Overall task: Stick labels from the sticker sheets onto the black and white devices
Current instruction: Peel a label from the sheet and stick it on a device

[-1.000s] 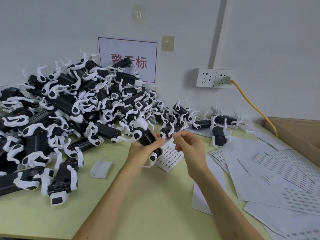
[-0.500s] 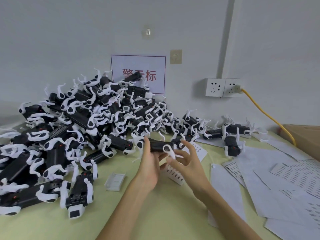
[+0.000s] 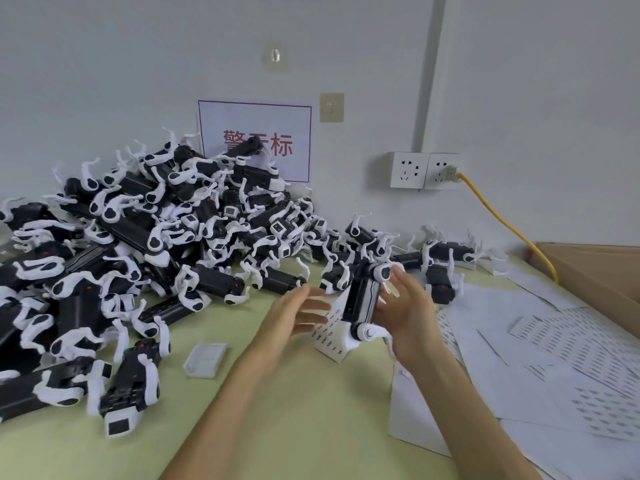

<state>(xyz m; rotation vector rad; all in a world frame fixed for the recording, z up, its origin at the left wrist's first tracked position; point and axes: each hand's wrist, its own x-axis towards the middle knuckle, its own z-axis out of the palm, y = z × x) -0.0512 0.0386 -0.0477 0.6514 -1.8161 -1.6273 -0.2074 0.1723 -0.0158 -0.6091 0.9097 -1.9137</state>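
My right hand (image 3: 407,311) grips a black and white device (image 3: 362,301), held nearly upright above the table. My left hand (image 3: 298,311) hovers just left of it with fingers spread and straight, holding nothing. Under both hands lies a small sticker sheet (image 3: 329,336) with rows of printed labels. A big heap of the same devices (image 3: 145,244) fills the left and back of the table. More sticker sheets (image 3: 571,344), many with labels peeled off, cover the right side.
A small clear plastic tray (image 3: 205,359) lies on the green table (image 3: 311,410) left of my forearm. A cardboard box (image 3: 595,271) stands at the far right. A yellow cable (image 3: 502,220) runs from the wall sockets (image 3: 424,169). A red-lettered sign (image 3: 256,140) hangs behind the heap.
The device passed from my left hand to my right and turned from lying sideways to nearly upright. My left hand let go and opened. The camera tilted up.
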